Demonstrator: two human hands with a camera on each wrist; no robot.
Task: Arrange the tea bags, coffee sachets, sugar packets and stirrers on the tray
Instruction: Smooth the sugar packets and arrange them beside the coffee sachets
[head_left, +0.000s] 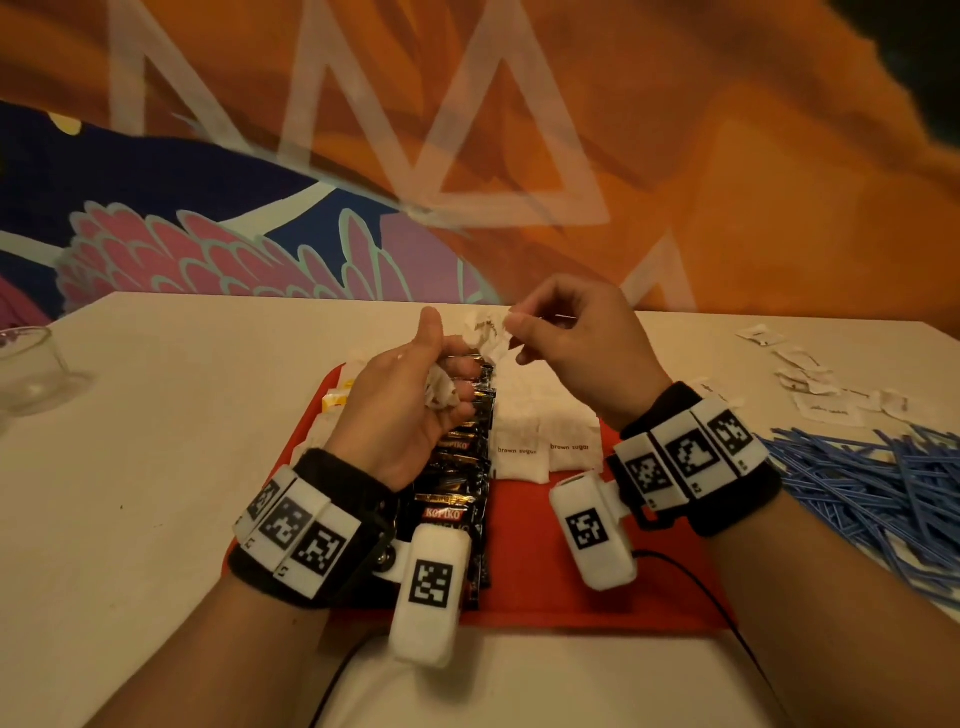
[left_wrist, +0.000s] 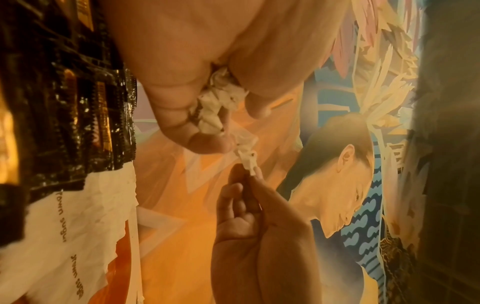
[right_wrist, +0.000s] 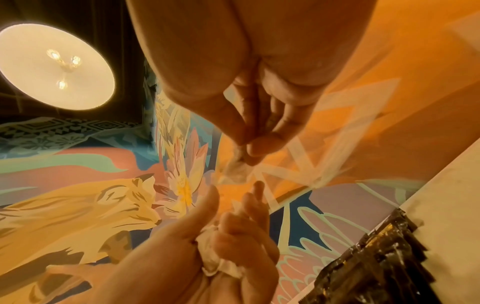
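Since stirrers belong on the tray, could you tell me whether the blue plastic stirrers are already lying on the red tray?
No, the blue plastic stirrers lie heaped on the table, right of the red tray.

a pale desk (head_left: 156, 415) carries everything. at its far left edge stands a clear glass (head_left: 28, 371), partly cut off by the frame. behind the desk hangs a mural (head_left: 727, 182) in orange with pale triangles, pink feathers on navy, a tiger and a painted face. a round ceiling lamp (right_wrist: 55, 66) glows above.
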